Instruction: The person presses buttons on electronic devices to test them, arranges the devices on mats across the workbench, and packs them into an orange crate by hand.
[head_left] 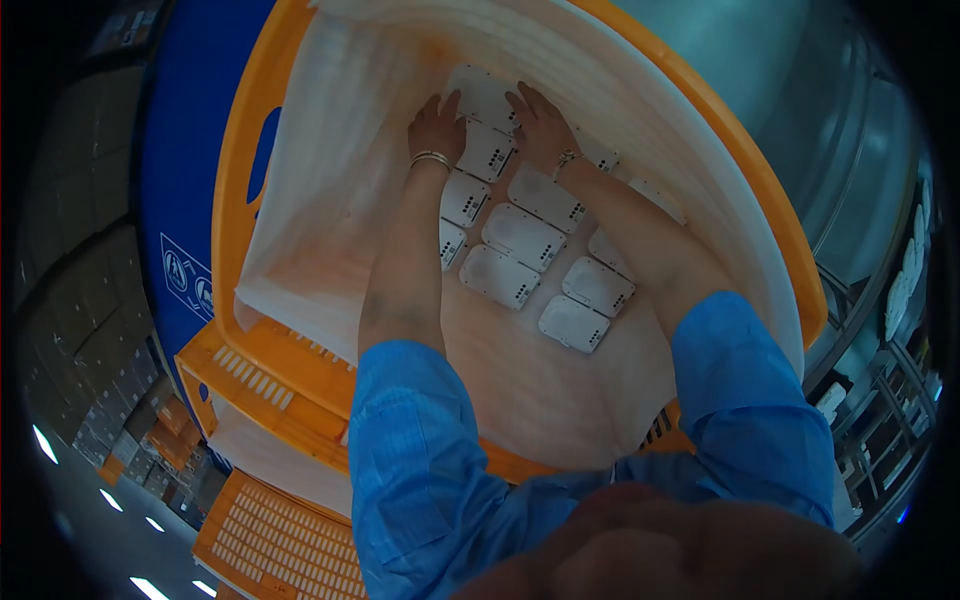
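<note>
Deep in an orange crate (690,75) lined with white sheet, several flat white plastic casings with rounded corners and small dark holes lie in rows. My left hand (437,132) has its fingers at the left edge of the farthest white plastic casing (484,96). At that casing's right edge are the bent fingers of my right hand (546,130). The casing sits between both hands; the fingertips are partly hidden. Nearer to me lie another casing (524,237) and a smaller one (574,323). My forearms cover parts of some others.
The white liner sheet (340,130) drapes over the crate's walls. More orange crates (290,530) stand below on the left. A blue panel (185,130) rises beside the crate. Stacked boxes (90,300) are at far left, and metal framing (890,370) is at right.
</note>
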